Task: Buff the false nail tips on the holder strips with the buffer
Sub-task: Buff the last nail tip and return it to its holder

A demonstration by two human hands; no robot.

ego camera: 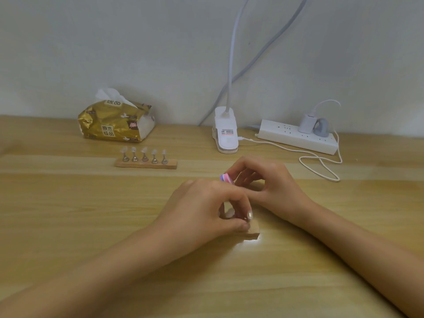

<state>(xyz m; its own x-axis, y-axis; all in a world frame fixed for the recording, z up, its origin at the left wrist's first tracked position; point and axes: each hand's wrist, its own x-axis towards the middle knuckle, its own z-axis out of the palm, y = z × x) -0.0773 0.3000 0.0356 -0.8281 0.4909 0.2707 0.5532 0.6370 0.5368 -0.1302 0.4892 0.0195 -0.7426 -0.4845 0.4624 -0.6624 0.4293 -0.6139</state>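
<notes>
Fingers (238, 203) of the left hand (199, 203) curl tight on the near holder strip (252, 232), right hand (273, 182) pinches the buffer (226, 177); spare strip (146, 163) sits at 11 o'clock.

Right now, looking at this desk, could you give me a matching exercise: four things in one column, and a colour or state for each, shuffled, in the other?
1. tissue pack
2. buffer
3. power strip
4. far holder strip

A. white, with a charger plugged in
B. pink and purple
C. gold
D. wooden, carrying five nail tips

Pairs: 1-C, 2-B, 3-A, 4-D
</notes>
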